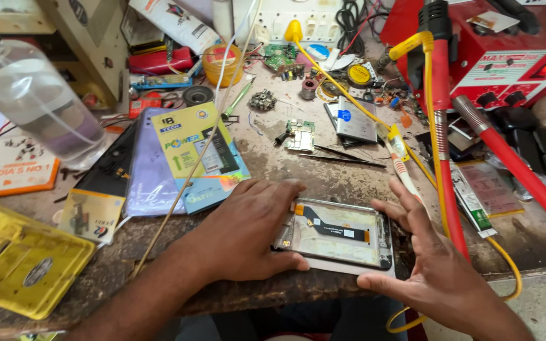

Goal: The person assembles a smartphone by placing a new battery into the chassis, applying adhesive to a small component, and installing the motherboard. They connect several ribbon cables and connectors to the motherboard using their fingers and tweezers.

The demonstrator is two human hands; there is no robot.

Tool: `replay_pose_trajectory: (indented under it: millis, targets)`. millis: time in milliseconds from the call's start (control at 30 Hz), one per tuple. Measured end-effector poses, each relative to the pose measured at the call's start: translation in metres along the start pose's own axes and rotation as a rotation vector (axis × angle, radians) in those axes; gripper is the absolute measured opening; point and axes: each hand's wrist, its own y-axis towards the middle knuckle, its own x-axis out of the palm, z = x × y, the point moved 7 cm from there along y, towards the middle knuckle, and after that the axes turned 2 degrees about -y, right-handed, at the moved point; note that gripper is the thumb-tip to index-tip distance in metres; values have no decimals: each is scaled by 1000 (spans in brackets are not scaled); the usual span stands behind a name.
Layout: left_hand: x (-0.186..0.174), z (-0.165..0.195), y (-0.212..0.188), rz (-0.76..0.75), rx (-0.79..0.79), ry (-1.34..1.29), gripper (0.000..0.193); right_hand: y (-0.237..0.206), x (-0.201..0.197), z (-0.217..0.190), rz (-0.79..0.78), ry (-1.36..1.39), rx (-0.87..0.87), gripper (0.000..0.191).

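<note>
An opened phone frame (342, 237) lies flat near the front edge of the worn workbench (273, 164), its inside facing up with an orange and black flex cable across it. My left hand (248, 233) rests palm down on the bench, fingers curled over the frame's left end and touching it. My right hand (431, 259) is open with fingers spread, its fingertips at the frame's right end and the thumb below the frame's lower right corner. Neither hand lifts the frame.
A small circuit board (300, 136), tweezers (342, 155) and a phone battery (356, 120) lie behind the frame. Battery packs (200, 148) and a lilac phone back cover (148, 167) sit left, a clear bottle (33, 95) far left. A red bench station (507, 53) and red-yellow cables (443, 183) crowd the right.
</note>
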Motion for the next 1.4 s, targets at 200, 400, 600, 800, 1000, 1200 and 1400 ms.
replay_pose_trajectory:
  millis: [200, 400, 600, 800, 1000, 1200, 1400]
  targets:
    - [26, -91, -9, 32, -40, -7, 117, 75, 51, 37, -41, -66, 63, 142]
    - [29, -133, -23, 53, -77, 33, 124, 109, 85, 40, -86, 1, -182, 135]
    - [29, -159, -39, 22, -161, -38, 135, 117, 103, 47, -28, -89, -73, 137]
    - [28, -164, -54, 50, -102, -63, 139, 113, 115, 46, -27, -88, -94, 132]
    - [19, -161, -68, 84, -64, -159, 133, 102, 127, 34, 13, -65, -131, 129]
    - [22, -154, -66, 33, -124, -92, 124, 96, 119, 24, 64, -181, -108, 130]
    - [28, -149, -77, 58, -112, -67, 116, 91, 126, 15, 46, -204, -74, 130]
